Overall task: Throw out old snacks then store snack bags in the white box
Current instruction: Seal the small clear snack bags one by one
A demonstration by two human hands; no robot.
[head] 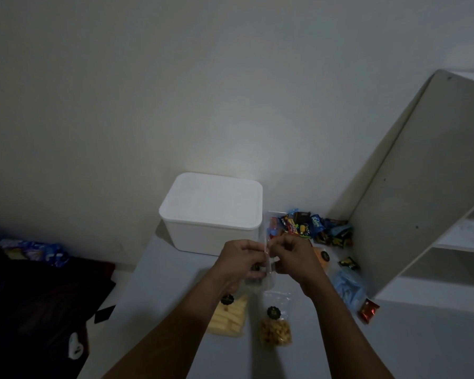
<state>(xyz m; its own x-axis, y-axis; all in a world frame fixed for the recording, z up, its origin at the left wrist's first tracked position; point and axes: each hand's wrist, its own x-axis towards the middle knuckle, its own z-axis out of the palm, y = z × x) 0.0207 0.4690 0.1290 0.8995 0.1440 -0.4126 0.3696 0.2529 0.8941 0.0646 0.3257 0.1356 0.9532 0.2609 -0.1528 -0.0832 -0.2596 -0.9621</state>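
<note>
The white box (211, 214) stands lidded at the back of the white table (159, 291), against the wall. In front of it my left hand (241, 262) and my right hand (296, 257) both pinch a clear plastic snack bag (267, 272) held upright between them. Under my forearms lie a clear bag of pale yellow sticks (229, 320) and a clear bag of small golden snacks (274, 325). A heap of colourful wrapped snacks (312, 227) sits right of the box.
An orange packet (322, 257), a small dark packet (348, 263), a blue bag (349, 289) and a red packet (368, 310) lie at the right, beside a white shelf unit (411, 192). Dark fabric and a blue patterned bag (36, 251) are on the left.
</note>
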